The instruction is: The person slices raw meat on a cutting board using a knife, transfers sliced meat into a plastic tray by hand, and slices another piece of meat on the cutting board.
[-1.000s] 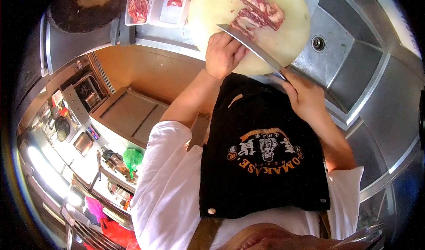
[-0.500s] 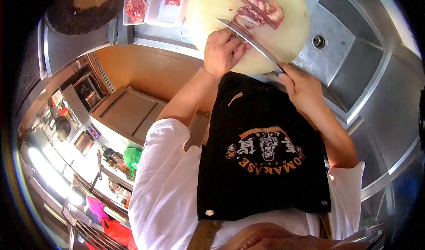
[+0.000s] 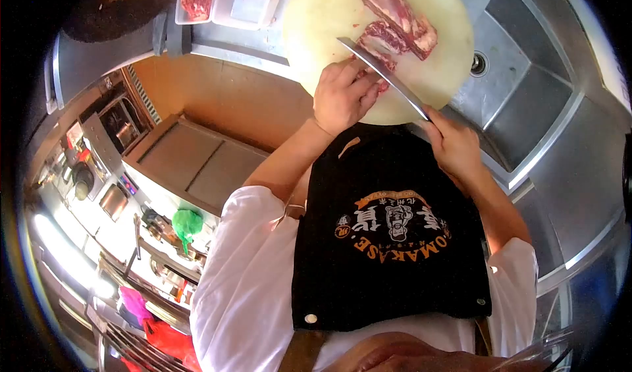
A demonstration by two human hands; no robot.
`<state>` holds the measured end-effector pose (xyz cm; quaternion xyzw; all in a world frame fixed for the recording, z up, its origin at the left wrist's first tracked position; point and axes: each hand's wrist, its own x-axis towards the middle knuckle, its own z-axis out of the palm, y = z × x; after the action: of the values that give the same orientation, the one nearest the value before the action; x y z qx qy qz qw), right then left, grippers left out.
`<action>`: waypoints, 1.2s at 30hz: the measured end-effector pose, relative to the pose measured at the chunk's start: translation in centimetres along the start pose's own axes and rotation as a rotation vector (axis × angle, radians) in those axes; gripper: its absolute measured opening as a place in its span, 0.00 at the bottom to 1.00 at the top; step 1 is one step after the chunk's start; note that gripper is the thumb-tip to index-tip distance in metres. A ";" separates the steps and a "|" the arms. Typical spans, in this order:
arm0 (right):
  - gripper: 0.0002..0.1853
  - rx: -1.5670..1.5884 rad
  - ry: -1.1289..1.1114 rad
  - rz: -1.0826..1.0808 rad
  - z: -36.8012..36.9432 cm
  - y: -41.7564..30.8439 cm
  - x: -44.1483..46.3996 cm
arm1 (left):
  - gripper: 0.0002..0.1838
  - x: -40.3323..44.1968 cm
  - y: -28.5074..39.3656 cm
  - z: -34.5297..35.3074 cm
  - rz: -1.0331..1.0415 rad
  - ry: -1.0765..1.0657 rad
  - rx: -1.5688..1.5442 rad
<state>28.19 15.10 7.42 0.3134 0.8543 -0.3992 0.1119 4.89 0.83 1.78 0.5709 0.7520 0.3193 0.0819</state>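
On a round, pale cutting board (image 3: 316, 29), my left hand (image 3: 343, 95) presses down with curled fingers on a small piece of red meat (image 3: 382, 86). Much of that piece is hidden under the fingers. My right hand (image 3: 455, 145) grips a knife (image 3: 388, 76) by its handle, and the blade slants across the board just beyond my left fingertips. Against the blade's far side lies a cut chunk of meat (image 3: 384, 36). A longer slab of raw meat (image 3: 394, 8) rests beside it, farther out.
Two white plastic tubs of sliced meat, a left tub (image 3: 197, 0) and a right tub (image 3: 247, 10), stand left of the board. A metal sink (image 3: 526, 108) with a drain (image 3: 479, 64) is on the right. A dark round block (image 3: 115, 13) sits far left.
The view has shifted, so board, meat and tubs sit differently in it. Both hands keep their holds, and the knife stays beside my left fingers.
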 end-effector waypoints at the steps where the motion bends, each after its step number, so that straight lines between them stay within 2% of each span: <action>1: 0.20 -0.031 0.028 -0.052 1.3 0.1 1.7 | 0.17 0.0 0.0 0.2 -0.010 0.004 0.006; 4: 0.17 0.058 0.203 -0.273 4.3 -1.3 9.6 | 0.15 -0.6 0.6 0.1 -0.050 0.022 0.029; 6: 0.14 0.072 0.043 -0.101 3.1 -3.1 13.4 | 0.13 -0.2 0.0 0.4 -0.027 0.064 0.031; 7: 0.15 0.201 0.189 -0.178 3.6 -2.1 14.8 | 0.13 -0.2 0.2 0.3 -0.020 0.070 0.034; 10: 0.16 -0.077 0.304 -0.344 2.4 -1.9 15.5 | 0.12 -0.4 0.6 0.0 -0.027 0.083 0.055; 12: 0.17 0.098 0.264 -0.183 2.0 -2.8 13.7 | 0.12 -0.4 0.8 -0.2 -0.029 0.106 0.054; 15: 0.17 0.133 0.257 -0.160 0.8 -3.7 9.5 | 0.11 -0.7 0.7 0.0 -0.023 0.127 0.043; 19: 0.19 -0.004 0.146 -0.094 0.3 -1.2 5.5 | 0.10 -0.6 0.5 0.3 -0.030 0.144 0.050; 21: 0.18 -0.141 -0.039 0.096 0.2 -0.2 3.3 | 0.10 -0.9 0.3 0.5 -0.012 0.143 0.038; 25: 0.17 -0.049 0.085 0.091 0.1 3.2 -3.7 | 0.12 -0.8 0.1 0.4 0.024 0.192 0.019; 27: 0.15 0.018 0.038 0.225 -1.1 3.2 -5.0 | 0.13 -1.3 0.5 0.0 -0.018 0.157 -0.001; 29: 0.15 0.079 0.077 0.130 -1.7 2.6 -4.5 | 0.14 -0.9 0.5 -0.2 -0.056 0.134 -0.009; 31: 0.16 0.111 0.083 0.066 -2.7 -0.6 -3.4 | 0.14 -1.1 0.7 -0.2 0.013 0.138 0.055; 34: 0.18 -0.046 0.169 -0.214 -2.2 -1.3 -3.0 | 0.14 -0.8 1.3 -0.1 0.000 0.142 0.090; 36: 0.18 -0.087 0.153 -0.195 -2.3 -0.9 -3.8 | 0.14 -0.7 1.0 0.1 0.001 0.139 0.103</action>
<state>30.67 14.74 11.17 0.2533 0.9033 -0.3456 0.0205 6.03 0.37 2.08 0.5512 0.7709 0.3192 -0.0001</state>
